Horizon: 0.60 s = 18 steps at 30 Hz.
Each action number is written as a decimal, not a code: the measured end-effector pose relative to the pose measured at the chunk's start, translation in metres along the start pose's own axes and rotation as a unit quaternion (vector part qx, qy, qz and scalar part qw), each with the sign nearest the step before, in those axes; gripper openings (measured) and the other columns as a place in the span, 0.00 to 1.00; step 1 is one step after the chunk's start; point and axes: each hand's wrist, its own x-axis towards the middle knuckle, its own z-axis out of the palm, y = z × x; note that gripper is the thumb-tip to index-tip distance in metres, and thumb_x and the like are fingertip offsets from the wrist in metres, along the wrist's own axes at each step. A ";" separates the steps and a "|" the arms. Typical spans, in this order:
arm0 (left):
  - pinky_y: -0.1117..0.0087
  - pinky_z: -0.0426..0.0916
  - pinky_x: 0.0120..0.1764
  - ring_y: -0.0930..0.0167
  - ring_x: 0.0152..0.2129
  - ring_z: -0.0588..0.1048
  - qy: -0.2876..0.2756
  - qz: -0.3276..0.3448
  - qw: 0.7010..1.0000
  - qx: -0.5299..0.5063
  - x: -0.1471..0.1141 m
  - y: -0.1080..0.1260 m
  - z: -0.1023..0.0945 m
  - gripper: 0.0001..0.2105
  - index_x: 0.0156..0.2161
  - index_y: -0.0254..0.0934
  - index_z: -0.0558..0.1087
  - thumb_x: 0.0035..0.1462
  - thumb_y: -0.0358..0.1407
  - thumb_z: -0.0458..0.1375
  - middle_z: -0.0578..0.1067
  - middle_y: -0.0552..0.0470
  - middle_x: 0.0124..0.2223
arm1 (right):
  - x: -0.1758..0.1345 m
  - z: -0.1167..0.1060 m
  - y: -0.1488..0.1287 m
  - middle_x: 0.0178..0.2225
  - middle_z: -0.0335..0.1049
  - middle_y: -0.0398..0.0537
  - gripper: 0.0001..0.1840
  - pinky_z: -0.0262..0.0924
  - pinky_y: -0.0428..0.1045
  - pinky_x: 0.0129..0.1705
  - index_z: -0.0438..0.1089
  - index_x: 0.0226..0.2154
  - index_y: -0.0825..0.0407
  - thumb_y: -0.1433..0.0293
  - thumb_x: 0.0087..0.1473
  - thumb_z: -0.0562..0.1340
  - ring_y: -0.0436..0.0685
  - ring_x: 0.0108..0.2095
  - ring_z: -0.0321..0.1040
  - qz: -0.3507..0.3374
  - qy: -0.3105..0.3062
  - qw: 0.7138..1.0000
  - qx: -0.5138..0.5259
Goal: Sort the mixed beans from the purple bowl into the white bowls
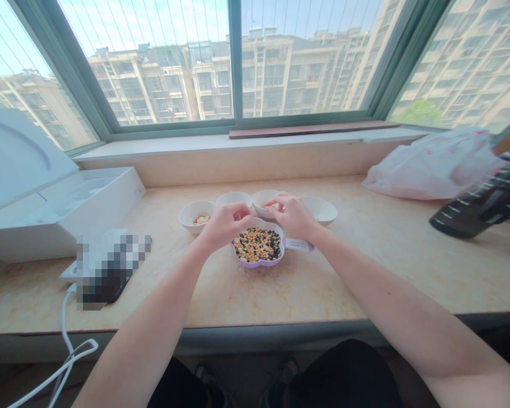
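A purple-rimmed, flower-shaped bowl [260, 263] with a short handle [300, 245] holds mixed yellow and black beans [257, 245]. My left hand [225, 225] is over its upper left edge, fingers curled together; anything in them is too small to make out. Over the third white bowl [259, 211], my right hand [295, 214] has its thumb and fingers bent in a pinch, and what they hold is not distinguishable. Some pale pieces show in that bowl. The leftmost white bowl [187, 218] contains reddish and pale pieces. A second white bowl [233, 198] is partly hidden by my left hand.
A fourth white bowl [325, 209] stands at the right of the row. On the left are an open white box [102, 198], a blurred-out dark device [106, 277] and a white cable [66, 317]. A plastic bag [429, 164] and black bottle [467, 209] occupy the right.
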 end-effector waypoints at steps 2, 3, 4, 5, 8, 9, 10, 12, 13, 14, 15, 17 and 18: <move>0.73 0.58 0.26 0.74 0.22 0.65 0.046 -0.029 0.991 -0.125 0.003 -0.001 -0.004 0.07 0.26 0.36 0.70 0.53 0.36 0.55 0.68 0.56 0.24 | 0.000 0.000 -0.001 0.38 0.77 0.48 0.07 0.64 0.52 0.42 0.79 0.36 0.50 0.71 0.58 0.63 0.56 0.35 0.72 0.002 -0.001 1.000 0.002; 0.73 0.57 0.25 0.75 0.20 0.62 0.062 -0.040 0.980 -0.184 0.004 -0.001 -0.005 0.08 0.24 0.36 0.68 0.52 0.36 0.54 0.66 0.56 0.22 | 0.000 0.000 -0.001 0.38 0.77 0.49 0.07 0.64 0.52 0.41 0.79 0.36 0.50 0.71 0.58 0.63 0.56 0.34 0.72 0.002 -0.002 1.000 0.003; 0.73 0.56 0.24 0.76 0.19 0.60 0.072 -0.048 0.967 -0.237 0.005 -0.001 -0.006 0.08 0.23 0.37 0.66 0.51 0.36 0.54 0.63 0.57 0.21 | 0.000 0.000 -0.001 0.38 0.77 0.49 0.07 0.64 0.52 0.41 0.79 0.36 0.50 0.71 0.58 0.63 0.56 0.34 0.72 0.001 -0.004 1.000 0.004; 0.73 0.55 0.23 0.76 0.18 0.59 0.077 -0.055 0.954 -0.284 0.006 -0.001 -0.007 0.09 0.22 0.37 0.64 0.50 0.37 0.53 0.62 0.57 0.20 | 0.000 0.000 -0.001 0.38 0.77 0.49 0.07 0.64 0.52 0.41 0.79 0.36 0.50 0.71 0.58 0.63 0.56 0.34 0.72 -0.001 -0.006 1.000 0.004; 0.73 0.56 0.23 0.76 0.17 0.57 0.075 -0.075 0.921 -0.374 0.007 0.001 -0.008 0.10 0.22 0.39 0.59 0.50 0.39 0.52 0.59 0.57 0.21 | 0.000 0.000 -0.001 0.39 0.77 0.49 0.07 0.64 0.52 0.40 0.79 0.36 0.50 0.71 0.58 0.63 0.55 0.34 0.72 -0.005 -0.009 1.000 0.003; 0.73 0.56 0.23 0.77 0.17 0.57 0.074 -0.081 0.913 -0.393 0.007 0.001 -0.009 0.10 0.22 0.39 0.58 0.50 0.39 0.52 0.58 0.58 0.21 | 0.000 0.000 -0.001 0.39 0.77 0.49 0.07 0.64 0.52 0.40 0.79 0.36 0.51 0.71 0.59 0.63 0.55 0.34 0.72 -0.005 -0.010 1.000 0.003; 0.73 0.56 0.23 0.77 0.17 0.56 0.075 -0.086 0.904 -0.412 0.007 0.002 -0.010 0.11 0.22 0.39 0.57 0.51 0.39 0.52 0.58 0.58 0.21 | 0.000 0.000 -0.001 0.39 0.77 0.50 0.07 0.64 0.52 0.40 0.79 0.36 0.51 0.71 0.59 0.63 0.55 0.34 0.72 -0.005 -0.010 1.000 0.004; 0.74 0.57 0.23 0.77 0.17 0.56 0.081 -0.094 0.887 -0.446 0.007 0.003 -0.013 0.11 0.22 0.39 0.56 0.51 0.38 0.52 0.56 0.58 0.21 | -0.001 0.000 -0.002 0.40 0.78 0.50 0.07 0.64 0.52 0.40 0.79 0.36 0.51 0.70 0.59 0.63 0.55 0.34 0.72 -0.006 -0.014 1.000 0.008; 0.74 0.57 0.23 0.77 0.17 0.56 0.086 -0.098 0.880 -0.457 0.007 0.004 -0.014 0.12 0.22 0.39 0.56 0.52 0.38 0.52 0.56 0.59 0.21 | -0.001 0.000 -0.002 0.40 0.78 0.50 0.07 0.64 0.52 0.40 0.79 0.36 0.51 0.70 0.59 0.63 0.55 0.34 0.72 -0.007 -0.016 1.000 0.011; 0.74 0.57 0.23 0.77 0.17 0.56 0.091 -0.101 0.876 -0.464 0.007 0.004 -0.015 0.12 0.22 0.39 0.56 0.53 0.38 0.52 0.55 0.59 0.21 | -0.001 0.000 -0.003 0.40 0.78 0.50 0.07 0.65 0.52 0.40 0.79 0.36 0.51 0.69 0.59 0.63 0.55 0.34 0.72 -0.007 -0.018 1.000 0.014; 0.74 0.58 0.23 0.77 0.17 0.57 0.097 -0.103 0.873 -0.467 0.007 0.005 -0.016 0.12 0.23 0.39 0.57 0.53 0.39 0.52 0.55 0.59 0.21 | -0.001 0.000 -0.004 0.40 0.78 0.50 0.07 0.65 0.52 0.40 0.79 0.36 0.51 0.69 0.60 0.63 0.55 0.34 0.72 -0.006 -0.021 1.000 0.017; 0.74 0.58 0.23 0.78 0.16 0.57 0.108 -0.103 0.869 -0.472 0.007 0.006 -0.017 0.12 0.24 0.39 0.59 0.54 0.40 0.54 0.56 0.60 0.20 | -0.001 -0.001 -0.005 0.40 0.78 0.51 0.08 0.65 0.52 0.40 0.79 0.36 0.51 0.69 0.60 0.63 0.55 0.33 0.72 -0.006 -0.026 0.999 0.023; 0.74 0.58 0.23 0.78 0.16 0.57 0.112 -0.101 0.866 -0.476 0.007 0.006 -0.018 0.12 0.24 0.38 0.61 0.55 0.40 0.54 0.56 0.60 0.20 | -0.001 -0.001 -0.005 0.40 0.77 0.51 0.08 0.65 0.52 0.40 0.79 0.36 0.51 0.68 0.60 0.63 0.55 0.33 0.71 -0.006 -0.029 0.999 0.025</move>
